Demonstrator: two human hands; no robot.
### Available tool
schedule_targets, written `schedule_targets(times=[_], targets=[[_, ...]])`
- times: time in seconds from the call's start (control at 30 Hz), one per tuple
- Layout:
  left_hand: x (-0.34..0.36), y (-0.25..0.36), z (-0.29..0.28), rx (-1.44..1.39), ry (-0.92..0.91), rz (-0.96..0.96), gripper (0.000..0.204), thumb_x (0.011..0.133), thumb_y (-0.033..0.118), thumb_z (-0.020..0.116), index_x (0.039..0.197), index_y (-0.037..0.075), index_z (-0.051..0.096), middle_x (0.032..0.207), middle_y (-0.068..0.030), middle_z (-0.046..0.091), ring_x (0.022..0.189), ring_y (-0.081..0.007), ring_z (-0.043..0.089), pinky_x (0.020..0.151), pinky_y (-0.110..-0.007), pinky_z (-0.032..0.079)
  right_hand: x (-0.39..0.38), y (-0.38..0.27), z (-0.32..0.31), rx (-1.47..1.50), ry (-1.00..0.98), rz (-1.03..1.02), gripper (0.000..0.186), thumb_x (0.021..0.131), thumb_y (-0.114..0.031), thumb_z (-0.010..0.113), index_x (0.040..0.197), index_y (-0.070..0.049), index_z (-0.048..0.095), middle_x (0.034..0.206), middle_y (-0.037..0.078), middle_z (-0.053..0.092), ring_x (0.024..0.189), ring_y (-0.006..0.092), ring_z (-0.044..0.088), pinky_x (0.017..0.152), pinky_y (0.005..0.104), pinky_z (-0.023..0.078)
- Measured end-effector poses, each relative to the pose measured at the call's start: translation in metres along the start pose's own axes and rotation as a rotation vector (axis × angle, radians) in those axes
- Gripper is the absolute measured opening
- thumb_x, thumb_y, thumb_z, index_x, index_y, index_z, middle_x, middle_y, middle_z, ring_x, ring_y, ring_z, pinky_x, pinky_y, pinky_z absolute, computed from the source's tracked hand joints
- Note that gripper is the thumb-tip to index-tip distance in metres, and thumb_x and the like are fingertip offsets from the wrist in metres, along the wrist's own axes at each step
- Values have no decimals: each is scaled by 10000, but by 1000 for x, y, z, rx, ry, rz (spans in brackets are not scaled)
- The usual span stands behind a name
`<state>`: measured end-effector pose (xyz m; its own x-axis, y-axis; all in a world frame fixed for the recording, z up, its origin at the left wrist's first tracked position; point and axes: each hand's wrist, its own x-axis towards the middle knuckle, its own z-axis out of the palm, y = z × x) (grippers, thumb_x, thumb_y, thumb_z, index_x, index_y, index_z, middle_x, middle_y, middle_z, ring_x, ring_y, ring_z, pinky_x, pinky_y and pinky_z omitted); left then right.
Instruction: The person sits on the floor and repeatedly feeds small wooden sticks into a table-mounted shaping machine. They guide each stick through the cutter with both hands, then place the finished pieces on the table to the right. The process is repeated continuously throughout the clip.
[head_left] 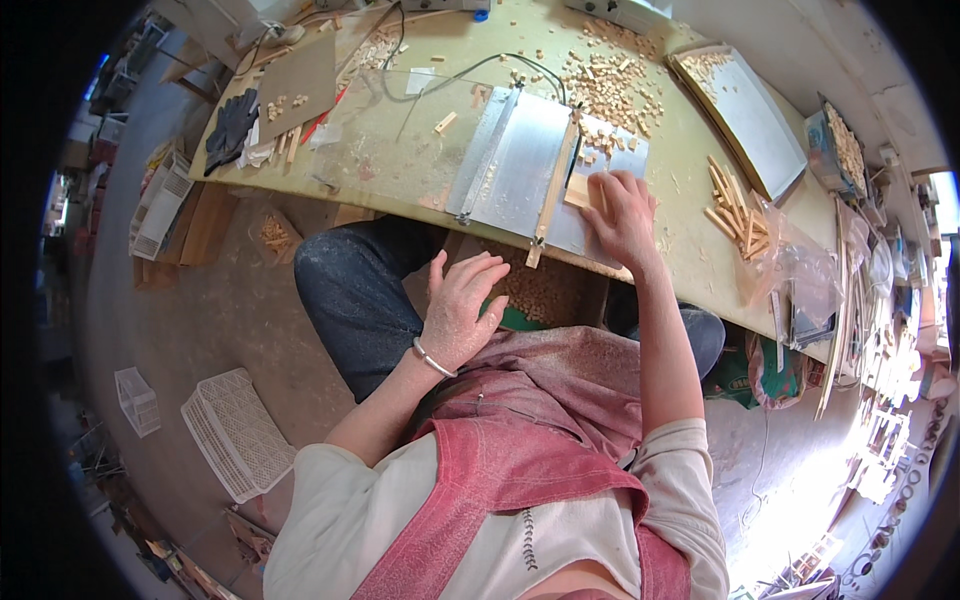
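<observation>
Wood bits [610, 88] litter the far part of a yellowish-green worktop [690, 262], with a metal tray [755, 125] and a loose pile of sticks [738, 218] to the right and dark gloves [230, 130] at the left end. Near the front edge sits a metal plate [518, 152], crossed by a wooden strip [552, 190]. Just right of the strip, a small block [577, 190] lies on the plate under the person's right hand [622, 208], its fingers bent and touching it. The left hand [465, 305] hovers above the lap, empty, fingers loosely spread.
</observation>
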<state>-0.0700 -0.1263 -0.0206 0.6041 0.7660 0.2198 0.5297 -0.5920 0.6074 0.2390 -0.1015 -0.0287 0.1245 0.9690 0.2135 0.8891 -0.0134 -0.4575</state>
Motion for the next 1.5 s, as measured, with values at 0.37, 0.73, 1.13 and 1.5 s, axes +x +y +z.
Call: schedule_targets(times=[0.37,0.73,1.13,1.5], targets=[[2,0,1,-3,-9,2,429,911,146,727,1328,65,665,1381,-102,666,1357,-289,585,1255,-583,213,32,19,6,-13,7,49,473,848,-225,818,1293,-138,683,1273,80,637,1256,327,548,1077,478,399],[27,-11,-27,19,131,36,418,907,134,732,1310,47,664,1290,-129,691,1243,-308,626,1166,-495,365,-11,10,-1,-14,-3,3,480,845,-248,803,1292,-128,674,1283,111,621,1252,349,547,1078,485,404],[141,-25,-18,-22,-190,109,355,917,223,731,1239,80,686,1114,-79,710,1089,-253,689,980,-410,450,-18,-16,5,86,12,-11,470,827,-195,828,1272,-132,691,1267,90,629,1240,328,549,1059,464,403],[172,-23,19,114,-293,108,455,813,261,807,1230,126,684,1107,-59,694,1079,-242,689,1037,-416,419,-11,-7,4,133,-36,8,520,809,-201,847,1299,-119,692,1301,99,619,1278,332,536,1106,487,381]])
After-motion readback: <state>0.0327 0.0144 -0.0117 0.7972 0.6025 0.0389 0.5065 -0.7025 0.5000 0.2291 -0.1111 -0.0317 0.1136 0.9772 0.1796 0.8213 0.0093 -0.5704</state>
